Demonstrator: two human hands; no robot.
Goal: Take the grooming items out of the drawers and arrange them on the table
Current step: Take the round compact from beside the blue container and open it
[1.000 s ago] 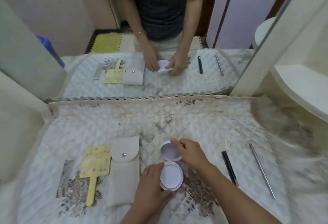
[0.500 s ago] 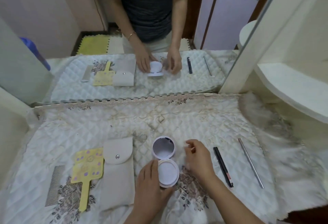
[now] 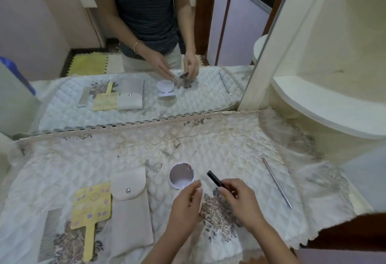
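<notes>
A small round white compact (image 3: 181, 175) stands open on the quilted table cloth (image 3: 104, 159), its mirror lid tilted up. My left hand (image 3: 186, 205) hovers over its lower half with fingers nearly straight, hiding the base. My right hand (image 3: 242, 203) pinches a black pencil (image 3: 216, 180), lifted off the cloth and pointing up-left beside the compact. To the left lie a beige snap pouch (image 3: 130, 207), a yellow paddle-shaped hand mirror (image 3: 90, 206) and a grey comb (image 3: 50, 234). A silver pencil (image 3: 276, 182) lies to the right.
A large wall mirror (image 3: 62, 23) behind the table reflects the items and a person's torso and arms. A cream curved shelf (image 3: 325, 107) juts out at the right. The cloth's scalloped edge (image 3: 313, 236) hangs over the table's front right corner.
My right hand moved right, picked the black pencil off the cloth and brought it back beside the compact. My left hand loosened from the compact's base, fingers now straighter.
</notes>
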